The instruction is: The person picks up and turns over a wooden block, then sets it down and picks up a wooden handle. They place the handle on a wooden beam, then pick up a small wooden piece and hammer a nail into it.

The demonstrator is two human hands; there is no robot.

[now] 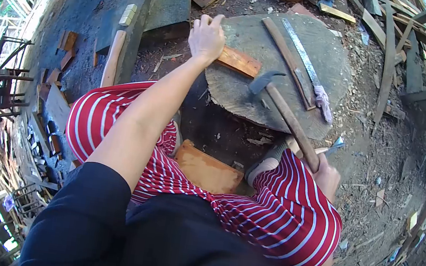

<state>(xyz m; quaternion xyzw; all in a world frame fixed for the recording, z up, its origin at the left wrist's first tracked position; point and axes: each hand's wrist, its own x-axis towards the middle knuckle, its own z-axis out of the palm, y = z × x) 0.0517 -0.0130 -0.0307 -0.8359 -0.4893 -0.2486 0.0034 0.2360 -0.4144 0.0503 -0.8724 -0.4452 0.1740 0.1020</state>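
My left hand (pixel 207 37) is closed over the far end of a reddish-brown wooden block (pixel 240 62), which lies at the left edge of a round wooden stump (pixel 229 94). In my right hand (pixel 326 179), beside my right knee, is the wooden handle of a claw hammer (pixel 292 121). Its dark head hangs over the stump, close to the block's near end. A slim tool with a bluish metal tip (pixel 336 145) sticks out by my right fist. Across the stump lie a long wooden strip (pixel 282 45) and a metal blade (pixel 301 50) with a cloth-wrapped end (pixel 323 102).
A pale board (pixel 208 167) rests between my legs. To the left, a wooden handle (pixel 115 56) stands near a long dark beam (pixel 146 9). Offcuts (pixel 66 40) and dark chairs (pixel 1 73) are farther left. Planks (pixel 386 59) and wood chips cover the ground at right.
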